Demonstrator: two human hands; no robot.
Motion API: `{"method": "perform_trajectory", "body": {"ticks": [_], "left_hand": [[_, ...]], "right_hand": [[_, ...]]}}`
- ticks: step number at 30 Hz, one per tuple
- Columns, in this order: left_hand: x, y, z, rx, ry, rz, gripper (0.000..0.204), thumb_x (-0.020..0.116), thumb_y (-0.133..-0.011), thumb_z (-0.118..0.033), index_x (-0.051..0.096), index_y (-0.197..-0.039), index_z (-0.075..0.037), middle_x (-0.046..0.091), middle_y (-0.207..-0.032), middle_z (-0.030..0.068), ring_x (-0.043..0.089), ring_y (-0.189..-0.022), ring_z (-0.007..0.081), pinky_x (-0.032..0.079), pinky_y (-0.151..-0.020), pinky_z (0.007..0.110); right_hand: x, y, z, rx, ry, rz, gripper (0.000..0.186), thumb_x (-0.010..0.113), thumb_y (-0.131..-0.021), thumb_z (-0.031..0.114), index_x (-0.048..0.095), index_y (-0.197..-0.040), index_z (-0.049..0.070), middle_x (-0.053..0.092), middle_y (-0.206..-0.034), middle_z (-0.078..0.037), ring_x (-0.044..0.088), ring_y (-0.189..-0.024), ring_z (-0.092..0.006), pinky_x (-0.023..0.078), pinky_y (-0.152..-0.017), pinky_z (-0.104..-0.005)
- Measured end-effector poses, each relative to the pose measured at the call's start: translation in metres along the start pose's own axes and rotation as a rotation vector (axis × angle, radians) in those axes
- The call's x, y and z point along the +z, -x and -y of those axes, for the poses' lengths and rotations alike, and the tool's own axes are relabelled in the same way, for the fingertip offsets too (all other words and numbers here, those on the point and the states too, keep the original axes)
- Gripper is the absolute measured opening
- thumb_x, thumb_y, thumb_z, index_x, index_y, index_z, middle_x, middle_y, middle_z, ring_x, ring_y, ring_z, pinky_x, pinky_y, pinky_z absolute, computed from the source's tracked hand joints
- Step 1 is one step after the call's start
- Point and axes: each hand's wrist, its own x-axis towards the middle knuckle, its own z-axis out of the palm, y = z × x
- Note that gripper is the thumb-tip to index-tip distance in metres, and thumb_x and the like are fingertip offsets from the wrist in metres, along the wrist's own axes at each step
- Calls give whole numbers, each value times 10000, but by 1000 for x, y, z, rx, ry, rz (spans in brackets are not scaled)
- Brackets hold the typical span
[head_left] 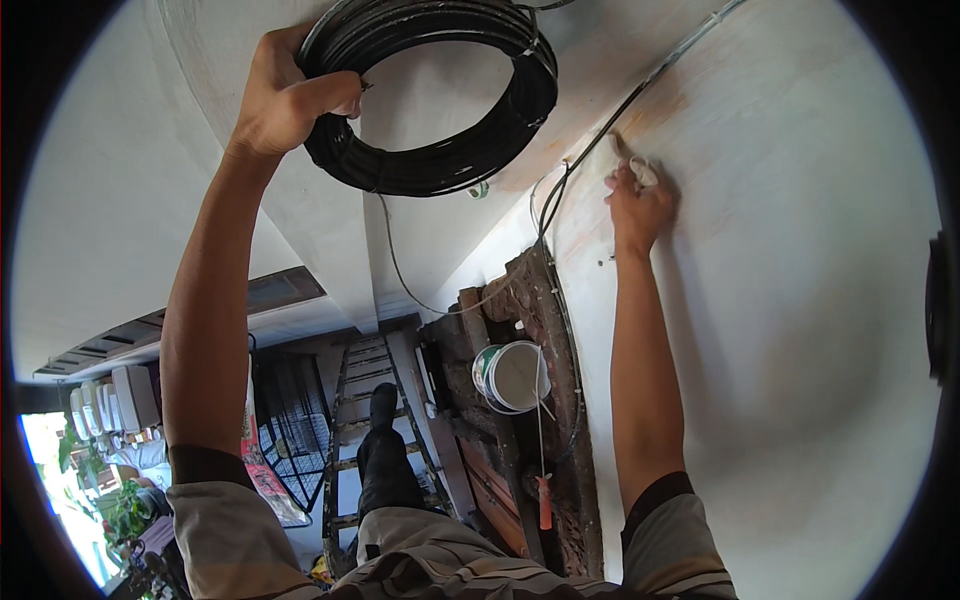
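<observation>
My left hand (290, 105) grips a thick coil of black cable (432, 166) at the top centre, raised against the pale ceiling. A thin cable (397, 263) hangs from near the coil in a loose loop. Right of it, my right hand (638, 207) is up at the white wall (790, 250), closed on a crumpled pale item (642, 171), perhaps a cloth. Black cables (640, 88) run diagonally along the wall just left of that hand and down past it.
Below me a paint-spattered ladder (352, 390) carries my foot. A white bucket (510, 378) and red-handled tool (544, 505) hang by rough dark wooden beams (470, 320). Lower left are a black mesh cage (295, 400), white containers (135, 398) and plants (125, 505).
</observation>
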Motion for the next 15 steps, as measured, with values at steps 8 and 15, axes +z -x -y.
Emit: {"method": "perform_trajectory", "body": {"ticks": [8,15], "left_hand": [[7,2,-9,-62,11,-24,375,485,-503,-131,599,-802,64,526,-598,55,472,-524,125,394,-536,264],[5,1,-7,-29,109,4,282,549,-590,-60,616,-826,78,568,-593,65,515,-542,122,423,-556,261]], "right_hand": [[-37,-64,94,-109,128,-35,225,625,-850,180,686,-886,-33,683,-686,-108,675,-575,-170,507,-496,-289],[-87,-132,197,-534,616,-256,355,619,-811,355,701,-728,19,687,-676,-120,649,-559,-242,533,-624,-333]]}}
